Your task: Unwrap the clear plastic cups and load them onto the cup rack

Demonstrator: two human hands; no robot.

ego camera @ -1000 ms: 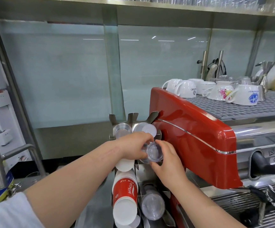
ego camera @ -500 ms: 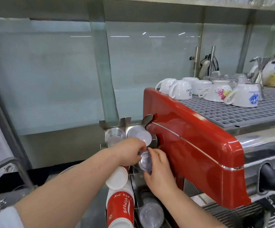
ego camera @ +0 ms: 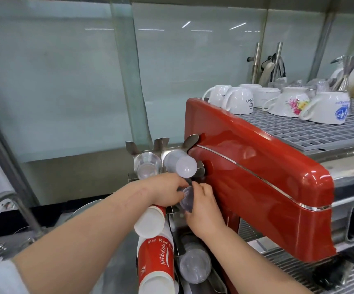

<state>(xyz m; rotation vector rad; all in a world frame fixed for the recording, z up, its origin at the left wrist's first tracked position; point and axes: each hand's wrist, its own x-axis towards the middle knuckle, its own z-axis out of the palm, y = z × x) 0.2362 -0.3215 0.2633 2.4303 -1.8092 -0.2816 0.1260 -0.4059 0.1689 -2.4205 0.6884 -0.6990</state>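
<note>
A steel cup rack (ego camera: 158, 145) stands left of the red espresso machine, its slots facing me. Between my two hands sits a stack of clear plastic cups (ego camera: 187, 200) in the middle right slot. My left hand (ego camera: 167, 193) grips it from the left and my right hand (ego camera: 203, 206) from the right and below. Its far end is hidden inside the slot. Other slots hold clear cups (ego camera: 147, 168), frosted white cups (ego camera: 181, 163), red paper cups (ego camera: 156, 257) and another clear stack (ego camera: 195, 266) lower down.
The red espresso machine (ego camera: 256, 183) stands close against the rack's right side, with upturned ceramic cups (ego camera: 239, 100) on its top grate. A glass panel (ego camera: 66, 81) rises behind. A steel tap (ego camera: 21, 206) stands at the left.
The clear cup stack has slid deeper into the middle right slot, so less of it shows between my hands. The view has shifted closer and slightly left.
</note>
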